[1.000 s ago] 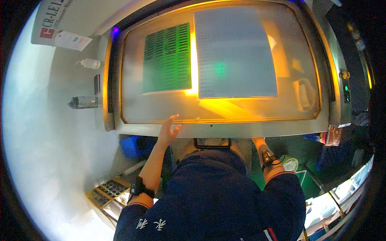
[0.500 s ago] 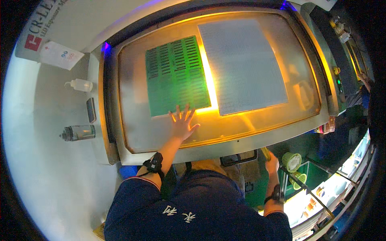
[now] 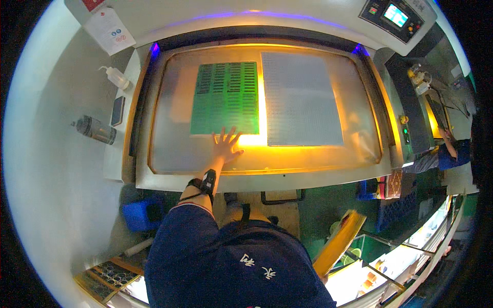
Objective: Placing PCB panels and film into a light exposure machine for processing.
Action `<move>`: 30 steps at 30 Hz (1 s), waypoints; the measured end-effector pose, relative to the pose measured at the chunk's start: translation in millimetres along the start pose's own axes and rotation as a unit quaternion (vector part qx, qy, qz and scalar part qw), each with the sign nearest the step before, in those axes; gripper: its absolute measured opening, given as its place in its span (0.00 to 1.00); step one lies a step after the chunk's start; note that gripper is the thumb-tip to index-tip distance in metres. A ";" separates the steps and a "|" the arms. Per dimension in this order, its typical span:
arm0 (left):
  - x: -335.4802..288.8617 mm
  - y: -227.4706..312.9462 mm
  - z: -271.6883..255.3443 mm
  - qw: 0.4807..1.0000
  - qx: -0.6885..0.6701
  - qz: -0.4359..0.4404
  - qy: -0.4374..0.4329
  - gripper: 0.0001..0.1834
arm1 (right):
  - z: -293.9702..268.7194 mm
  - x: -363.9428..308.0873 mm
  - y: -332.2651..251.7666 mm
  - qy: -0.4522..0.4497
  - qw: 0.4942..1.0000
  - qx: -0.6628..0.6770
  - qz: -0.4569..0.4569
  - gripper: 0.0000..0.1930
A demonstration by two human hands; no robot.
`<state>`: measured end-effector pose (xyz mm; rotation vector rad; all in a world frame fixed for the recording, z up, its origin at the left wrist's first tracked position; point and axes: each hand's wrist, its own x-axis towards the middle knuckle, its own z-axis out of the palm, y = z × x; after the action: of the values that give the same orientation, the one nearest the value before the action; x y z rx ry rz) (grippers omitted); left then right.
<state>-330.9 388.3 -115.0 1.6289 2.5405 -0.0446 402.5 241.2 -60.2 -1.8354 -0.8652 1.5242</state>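
My left hand point(image 3: 225, 149) lies spread with fingers apart, its fingertips on the near edge of a green panel point(image 3: 226, 110). The panel has rows of dark slots and rests flat on the lit bed point(image 3: 205, 161) of the machine. Beside it lies a larger pale grey sheet point(image 3: 302, 102), a bright strip of light between them. At my right side a yellow-brown flat board point(image 3: 341, 244) is held tilted. A sliver of my right hand point(image 3: 324, 278) shows at its lower end; the fingers are mostly hidden behind my body.
On the left ledge are a white squeeze bottle point(image 3: 117, 78), a phone point(image 3: 117, 111) and a dark bottle point(image 3: 95, 129). A control panel point(image 3: 395, 15) is at the upper right. A blue bin point(image 3: 143, 214) stands low left. A rack point(image 3: 390, 272) is behind right; another person point(image 3: 454, 154) works farther right.
My right hand has drawn back toward my side, and the yellow-brown board now shows its broad face. My left hand stays spread at the green panel's near edge. The view has turned.
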 end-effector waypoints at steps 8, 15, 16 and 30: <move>-15.5 105.1 -40.6 0.961 -0.256 0.018 -0.104 0.61 | 49.9 142.2 -189.7 -0.040 0.819 -0.496 -0.286 0.23; -132.5 92.3 -102.5 0.970 -0.081 0.214 -0.083 0.52 | 290.2 129.1 -310.1 -0.298 0.487 -0.528 -0.629 0.24; -141.2 65.5 -98.1 0.974 -0.143 0.144 -0.105 0.47 | 324.7 123.1 -306.2 -0.330 0.462 -0.520 -0.638 0.26; -40.9 -110.2 -74.3 0.987 0.019 0.061 -0.146 0.43 | 559.3 160.1 -258.9 -0.308 0.426 -0.638 -0.563 0.36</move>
<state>-420.5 312.0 -41.0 1.6494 2.2317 -0.2994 -156.0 546.8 -45.6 -0.4132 -3.2875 0.2730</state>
